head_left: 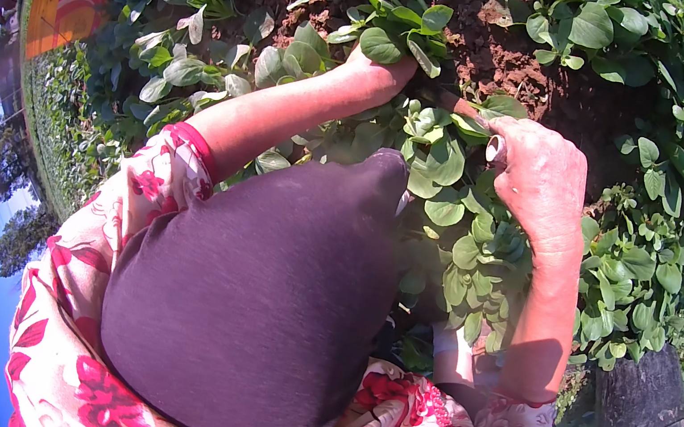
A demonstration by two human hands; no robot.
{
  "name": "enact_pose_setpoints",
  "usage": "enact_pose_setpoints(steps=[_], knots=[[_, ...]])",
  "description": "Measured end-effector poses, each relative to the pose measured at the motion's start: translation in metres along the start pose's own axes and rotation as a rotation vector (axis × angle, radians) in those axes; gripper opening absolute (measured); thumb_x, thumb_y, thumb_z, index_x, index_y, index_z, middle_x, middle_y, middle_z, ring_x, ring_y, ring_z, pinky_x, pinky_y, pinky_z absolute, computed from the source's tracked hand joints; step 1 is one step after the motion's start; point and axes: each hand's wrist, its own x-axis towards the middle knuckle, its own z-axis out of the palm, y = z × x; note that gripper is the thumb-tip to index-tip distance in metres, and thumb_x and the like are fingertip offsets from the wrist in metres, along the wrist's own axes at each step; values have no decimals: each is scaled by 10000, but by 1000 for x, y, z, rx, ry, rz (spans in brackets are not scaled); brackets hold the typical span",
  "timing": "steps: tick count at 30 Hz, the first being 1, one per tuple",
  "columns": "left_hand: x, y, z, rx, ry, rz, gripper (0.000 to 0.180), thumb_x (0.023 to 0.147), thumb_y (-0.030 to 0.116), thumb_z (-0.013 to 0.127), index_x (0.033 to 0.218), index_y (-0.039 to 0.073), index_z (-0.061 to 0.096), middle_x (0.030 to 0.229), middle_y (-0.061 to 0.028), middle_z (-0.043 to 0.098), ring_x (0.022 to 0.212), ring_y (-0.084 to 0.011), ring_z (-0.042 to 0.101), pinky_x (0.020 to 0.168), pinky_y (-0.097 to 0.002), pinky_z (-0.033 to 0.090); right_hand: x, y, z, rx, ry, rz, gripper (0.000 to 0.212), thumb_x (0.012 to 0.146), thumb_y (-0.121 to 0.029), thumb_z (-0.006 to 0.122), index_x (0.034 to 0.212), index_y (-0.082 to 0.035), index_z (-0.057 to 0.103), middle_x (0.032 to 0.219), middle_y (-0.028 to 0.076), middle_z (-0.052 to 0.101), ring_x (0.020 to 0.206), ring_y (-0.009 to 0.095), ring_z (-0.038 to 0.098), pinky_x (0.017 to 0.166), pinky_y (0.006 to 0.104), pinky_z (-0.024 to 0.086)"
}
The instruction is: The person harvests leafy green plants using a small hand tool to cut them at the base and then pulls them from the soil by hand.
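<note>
My left hand [380, 77] reaches in among the leaves and is closed at the base of a leafy green plant [384, 42]; its fingertips are hidden by leaves. On the right, my right hand [540, 179] is a fist around the handle [496, 149] of a tool that looks like a knife. Its narrow brownish blade [460, 105] points left toward the plant's base, and the tip is lost in shadow. Between my hands and just below grow several more leafy greens [437, 161].
Reddish-brown soil [510, 74] shows beyond my hands. Dense greens [669, 259] fill the right side. My dark-clothed knee [257, 290] takes up the lower middle. A black container-like object [640, 408] is at lower right, and an orange panel [66, 14] at far left.
</note>
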Motion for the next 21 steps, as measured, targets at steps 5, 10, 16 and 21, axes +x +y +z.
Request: enact_pose_setpoints(steps=[5, 10, 16, 21], knots=[[1, -39, -1, 362, -98, 314, 321, 952, 195, 424, 1211, 52, 545, 1185, -162, 595, 1082, -337, 582, 921, -397, 479, 1, -2, -5, -27, 13, 28, 40, 748, -89, 637, 783, -102, 651, 734, 92, 651, 695, 270, 664, 601, 381, 522], [4, -16, 5, 69, -158, -13, 354, 955, 197, 414, 1257, 58, 534, 1176, -178, 605, 1092, -338, 585, 917, -411, 482, 0, 3, -6, -127, -3, 88, 47, 747, -82, 622, 788, -96, 641, 744, 96, 655, 700, 279, 664, 611, 392, 523], [23, -52, 56, 287, -19, 300, 360, 838, 193, 621, 1171, 65, 570, 1058, -165, 629, 963, -329, 631, 791, -424, 529, 5, 10, 5, -105, 6, 154, 41, 741, -87, 602, 764, -101, 632, 738, 99, 655, 706, 297, 662, 605, 408, 522], [33, -57, 74, 144, 5, 286, 317, 833, 197, 663, 1104, 48, 594, 980, -111, 619, 891, -241, 626, 739, -372, 524, 5, 4, 8, -78, -10, 235, 55, 743, -94, 605, 773, -112, 648, 737, 104, 662, 716, 309, 663, 623, 415, 525]])
